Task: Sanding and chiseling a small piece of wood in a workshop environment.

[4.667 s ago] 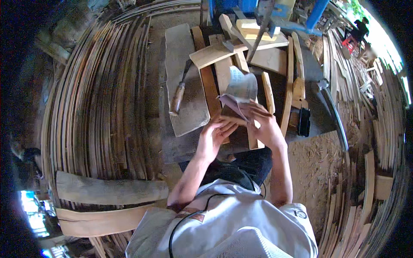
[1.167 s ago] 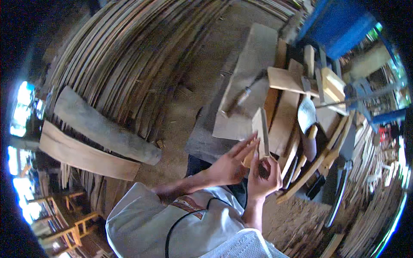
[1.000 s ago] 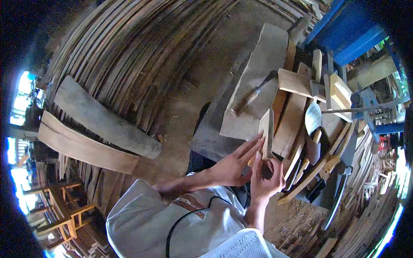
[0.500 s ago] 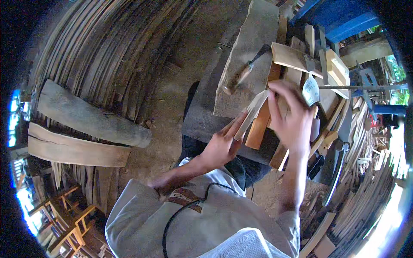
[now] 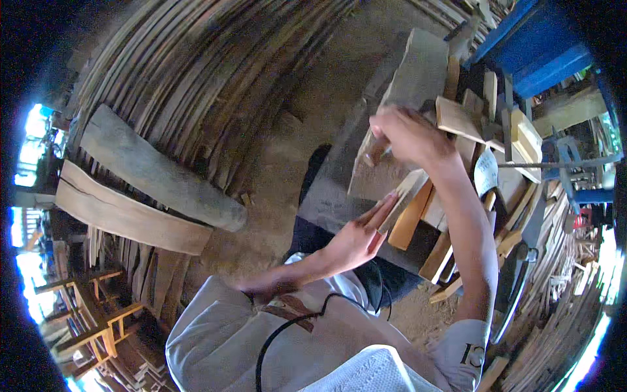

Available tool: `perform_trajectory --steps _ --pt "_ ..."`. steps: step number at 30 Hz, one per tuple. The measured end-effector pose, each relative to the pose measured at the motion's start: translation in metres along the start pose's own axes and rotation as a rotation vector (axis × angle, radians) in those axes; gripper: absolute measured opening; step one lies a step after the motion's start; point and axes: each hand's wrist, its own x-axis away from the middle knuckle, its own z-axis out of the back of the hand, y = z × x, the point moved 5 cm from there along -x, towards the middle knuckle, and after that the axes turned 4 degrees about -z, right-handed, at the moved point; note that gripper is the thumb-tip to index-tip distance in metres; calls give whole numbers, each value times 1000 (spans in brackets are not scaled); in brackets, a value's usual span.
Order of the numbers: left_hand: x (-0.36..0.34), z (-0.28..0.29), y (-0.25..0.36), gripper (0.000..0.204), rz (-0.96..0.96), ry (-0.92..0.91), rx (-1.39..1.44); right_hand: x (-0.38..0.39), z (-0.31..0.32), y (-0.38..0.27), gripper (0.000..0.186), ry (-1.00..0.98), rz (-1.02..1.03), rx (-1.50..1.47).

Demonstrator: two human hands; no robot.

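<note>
Close in, the left hand [image 5: 356, 245] grips a small piece of wood [image 5: 410, 187] by the dark table [image 5: 332, 196]. Beyond, the blurred right hand [image 5: 408, 136] bends over a wooden handle [image 5: 377, 157] on a broad board [image 5: 426, 62]; whether it grasps it, I cannot tell. Farther off is something blue [image 5: 555, 68].

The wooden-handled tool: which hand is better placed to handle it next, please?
Probably the right: the right hand is at the wooden-handled tool, while the left hand is occupied with a wooden piece.
</note>
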Motion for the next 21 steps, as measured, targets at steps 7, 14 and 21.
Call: perform_trajectory --steps 7,14,21 --pt "-3 -5 -2 74 -3 -9 -33 3 -18 11 26 3 16 33" --pt "-7 -7 -4 72 39 -32 9 13 4 6 35 172 115 86" --pt "-5 -7 -1 75 -4 -32 14 61 59 4 36 538 -67 40"
